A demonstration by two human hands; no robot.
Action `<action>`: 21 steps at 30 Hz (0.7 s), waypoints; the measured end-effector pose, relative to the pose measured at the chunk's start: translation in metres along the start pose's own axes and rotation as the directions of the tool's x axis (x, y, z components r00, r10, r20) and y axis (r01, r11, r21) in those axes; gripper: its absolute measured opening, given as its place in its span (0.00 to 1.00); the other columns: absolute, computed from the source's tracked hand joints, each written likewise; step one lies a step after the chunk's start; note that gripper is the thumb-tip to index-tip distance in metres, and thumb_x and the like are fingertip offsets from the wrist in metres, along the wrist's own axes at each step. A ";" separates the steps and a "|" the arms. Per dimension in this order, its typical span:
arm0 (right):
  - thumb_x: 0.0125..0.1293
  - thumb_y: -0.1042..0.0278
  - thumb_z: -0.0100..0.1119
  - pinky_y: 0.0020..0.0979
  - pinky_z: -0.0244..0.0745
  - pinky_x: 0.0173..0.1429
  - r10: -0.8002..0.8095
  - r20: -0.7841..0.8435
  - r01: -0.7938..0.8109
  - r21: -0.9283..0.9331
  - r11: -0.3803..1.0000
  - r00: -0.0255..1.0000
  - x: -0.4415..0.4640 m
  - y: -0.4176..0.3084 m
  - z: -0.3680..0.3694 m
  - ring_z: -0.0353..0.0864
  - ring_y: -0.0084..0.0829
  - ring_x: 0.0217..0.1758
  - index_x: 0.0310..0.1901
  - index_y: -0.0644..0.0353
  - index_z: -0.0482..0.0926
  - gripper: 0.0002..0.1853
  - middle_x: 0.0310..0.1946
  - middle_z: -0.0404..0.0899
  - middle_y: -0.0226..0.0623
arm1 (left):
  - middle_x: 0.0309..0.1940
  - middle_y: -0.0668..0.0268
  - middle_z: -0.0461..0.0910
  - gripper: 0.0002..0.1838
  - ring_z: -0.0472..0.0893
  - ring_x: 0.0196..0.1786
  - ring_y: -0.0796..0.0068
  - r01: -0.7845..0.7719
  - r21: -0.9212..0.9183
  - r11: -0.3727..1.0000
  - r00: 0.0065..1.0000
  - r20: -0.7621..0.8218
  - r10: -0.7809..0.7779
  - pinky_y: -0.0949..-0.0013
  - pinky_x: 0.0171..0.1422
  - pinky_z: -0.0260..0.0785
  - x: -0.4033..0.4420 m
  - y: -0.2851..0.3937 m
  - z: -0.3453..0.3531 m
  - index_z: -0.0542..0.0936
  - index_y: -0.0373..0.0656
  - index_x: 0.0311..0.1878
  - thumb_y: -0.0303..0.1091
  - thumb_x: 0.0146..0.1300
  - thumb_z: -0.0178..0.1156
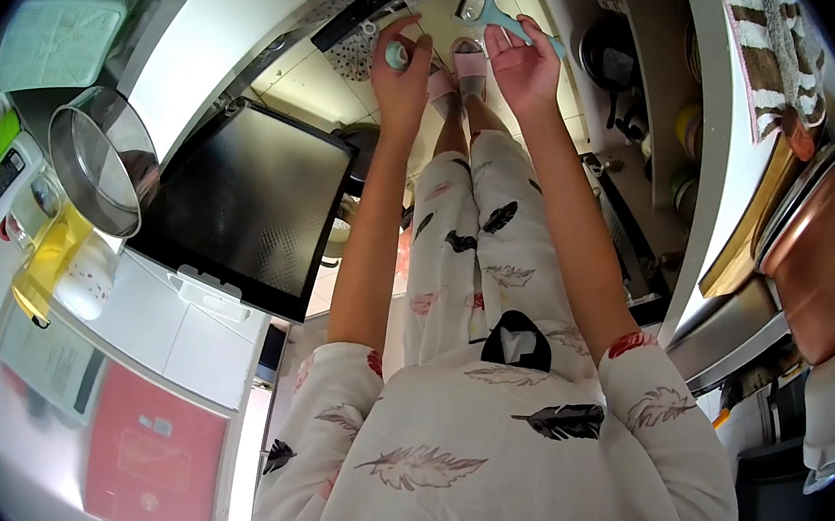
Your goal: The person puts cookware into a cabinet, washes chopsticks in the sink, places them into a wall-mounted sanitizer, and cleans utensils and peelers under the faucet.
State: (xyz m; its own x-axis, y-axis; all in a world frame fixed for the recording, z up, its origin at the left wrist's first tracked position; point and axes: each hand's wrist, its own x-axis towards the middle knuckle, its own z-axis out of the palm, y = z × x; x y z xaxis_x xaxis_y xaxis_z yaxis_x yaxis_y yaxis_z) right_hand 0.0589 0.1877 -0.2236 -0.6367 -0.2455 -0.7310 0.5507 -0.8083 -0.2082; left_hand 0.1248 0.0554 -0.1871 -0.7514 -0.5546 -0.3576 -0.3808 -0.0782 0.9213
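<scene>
Near the top centre, my left hand [404,83] has its fingers curled round a small pale green, rounded object [397,55], whose end shows. To its right, my right hand [528,74] is turned palm up, with the thumb and palm against the handle of a teal Y-shaped tool [504,18] that looks like a peeler. The tool's forked head points up and left, away from me. Both hands hang over the open space above the floor, apart from each other.
A dark glass panel [249,206] and steel pot [92,171] are at left. Pans [609,54] sit in an open cabinet at right, below a striped towel [752,32]. A copper-coloured vessel [815,262] stands far right. Pink slippers [469,63] are on the floor.
</scene>
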 end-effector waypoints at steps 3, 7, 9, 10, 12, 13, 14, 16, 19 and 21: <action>0.52 0.70 0.51 0.34 0.63 0.52 0.018 0.099 -0.007 -0.108 0.994 0.995 0.000 -0.008 -0.010 0.70 0.33 0.43 0.31 0.58 0.72 0.05 0.35 0.73 0.38 | 0.14 0.72 0.68 0.18 0.65 0.19 0.87 -0.035 -0.063 0.997 0.991 -0.128 0.027 0.81 0.25 0.58 0.006 0.011 0.019 0.69 0.41 0.52 0.28 0.56 0.50; 0.52 0.69 0.50 0.34 0.63 0.50 -0.037 0.090 0.060 -0.265 0.962 0.995 0.000 -0.012 -0.014 0.69 0.30 0.43 0.30 0.57 0.71 0.04 0.35 0.73 0.36 | 0.15 0.72 0.72 0.21 0.61 0.16 0.89 -0.058 -0.051 0.997 0.996 -0.073 0.054 0.83 0.21 0.55 0.008 0.021 0.040 0.63 0.39 0.56 0.28 0.59 0.48; 0.52 0.69 0.49 0.33 0.63 0.51 -0.049 0.066 0.064 -0.261 0.963 0.997 0.000 -0.014 -0.016 0.69 0.30 0.43 0.31 0.57 0.71 0.04 0.35 0.72 0.36 | 0.14 0.68 0.73 0.21 0.67 0.18 0.86 0.017 -0.184 0.983 0.992 -0.120 -0.039 0.81 0.25 0.61 0.009 0.022 0.048 0.64 0.36 0.56 0.27 0.58 0.47; 0.52 0.69 0.49 0.33 0.63 0.51 -0.052 0.063 0.066 -0.258 0.964 0.997 0.000 -0.016 -0.016 0.69 0.30 0.43 0.31 0.57 0.71 0.04 0.35 0.72 0.36 | 0.14 0.68 0.73 0.21 0.67 0.18 0.86 0.020 -0.182 0.983 0.993 -0.115 -0.041 0.81 0.25 0.61 0.010 0.023 0.049 0.64 0.36 0.56 0.27 0.58 0.47; 0.53 0.72 0.46 0.31 0.67 0.47 -0.117 0.037 0.122 -0.288 0.950 0.992 0.002 -0.019 -0.017 0.71 0.31 0.40 0.33 0.60 0.69 0.05 0.35 0.72 0.39 | 0.13 0.68 0.73 0.20 0.69 0.18 0.85 -0.004 -0.096 0.995 1.000 -0.029 0.002 0.81 0.25 0.61 0.015 0.027 0.047 0.66 0.37 0.55 0.27 0.58 0.47; 0.53 0.72 0.46 0.31 0.67 0.47 -0.118 0.035 0.123 -0.284 0.951 0.992 0.003 -0.021 -0.017 0.71 0.31 0.40 0.33 0.60 0.69 0.05 0.35 0.72 0.39 | 0.13 0.68 0.73 0.20 0.69 0.18 0.85 -0.004 -0.092 0.996 1.000 -0.025 0.002 0.81 0.25 0.61 0.018 0.029 0.047 0.66 0.37 0.55 0.27 0.58 0.47; 0.53 0.72 0.46 0.31 0.67 0.47 -0.137 0.040 0.142 -0.323 0.936 0.990 0.002 -0.023 -0.016 0.71 0.30 0.40 0.33 0.61 0.69 0.06 0.35 0.72 0.39 | 0.14 0.68 0.73 0.18 0.70 0.18 0.84 -0.047 0.011 0.999 0.999 0.014 0.047 0.81 0.24 0.62 0.022 0.029 0.047 0.68 0.38 0.53 0.27 0.57 0.47; 0.53 0.72 0.45 0.30 0.68 0.45 -0.178 0.053 0.184 -0.392 0.901 0.983 0.000 -0.025 -0.012 0.72 0.29 0.39 0.33 0.62 0.70 0.07 0.34 0.73 0.39 | 0.14 0.68 0.74 0.17 0.71 0.18 0.83 -0.094 0.114 0.989 0.994 0.060 0.088 0.81 0.24 0.62 0.027 0.030 0.046 0.70 0.38 0.51 0.27 0.57 0.48; 0.53 0.75 0.45 0.27 0.68 0.42 -0.279 0.157 0.317 -0.582 0.749 0.947 0.003 -0.026 -0.016 0.73 0.26 0.35 0.31 0.63 0.71 0.05 0.29 0.74 0.37 | 0.15 0.67 0.74 0.13 0.71 0.17 0.83 -0.091 0.109 0.990 0.996 0.023 0.089 0.81 0.23 0.62 0.027 0.021 0.043 0.73 0.39 0.46 0.26 0.56 0.48; 0.53 0.76 0.45 0.25 0.67 0.41 -0.287 0.220 0.361 -0.627 0.690 0.932 0.000 -0.022 -0.007 0.73 0.25 0.33 0.29 0.63 0.72 0.05 0.27 0.74 0.36 | 0.14 0.69 0.71 0.10 0.67 0.16 0.84 -0.036 0.103 0.994 0.989 -0.137 0.050 0.80 0.21 0.58 0.017 0.020 0.036 0.74 0.40 0.41 0.29 0.60 0.46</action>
State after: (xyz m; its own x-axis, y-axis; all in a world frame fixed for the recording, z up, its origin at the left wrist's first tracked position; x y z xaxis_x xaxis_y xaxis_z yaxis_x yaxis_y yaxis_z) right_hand 0.0507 0.2095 -0.2235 -0.8706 -0.1148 -0.4784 0.4889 -0.3106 -0.8152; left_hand 0.0854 0.0744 -0.1801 -0.6887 -0.6658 -0.2871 -0.4073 0.0276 0.9129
